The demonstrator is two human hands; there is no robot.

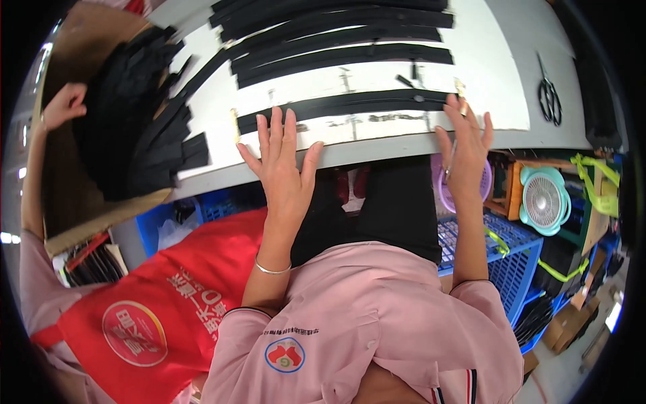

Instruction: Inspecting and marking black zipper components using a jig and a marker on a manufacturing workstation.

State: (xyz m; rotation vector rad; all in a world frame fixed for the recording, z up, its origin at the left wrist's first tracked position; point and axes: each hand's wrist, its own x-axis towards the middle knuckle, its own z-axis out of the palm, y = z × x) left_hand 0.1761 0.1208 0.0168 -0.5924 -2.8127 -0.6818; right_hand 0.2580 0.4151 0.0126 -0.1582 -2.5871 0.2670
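A long black zipper strip (350, 103) with a small slider lies across a marked white board (498, 101) on the table. My left hand (282, 151) rests open near its left end, fingers spread and fingertips at the strip. At the right end is my right hand (468, 145), its fingertips touching the strip. A slim, shiny metallic tool (450, 161) is tucked along that hand's thumb side; its exact kind is unclear. Farther up the board, several similar black strips (336, 37) lie in rows. Two short black pieces (405, 81) sit just above the worked strip.
Black scissors (549, 101) lie at the table's right. To the left stands a cardboard box (87, 40) heaped with black strips (128, 114). Beside it is a co-worker's hand (64, 106); their red apron (168, 303) is close. Blue crates (501, 269) and a turquoise fan (544, 200) stand right.
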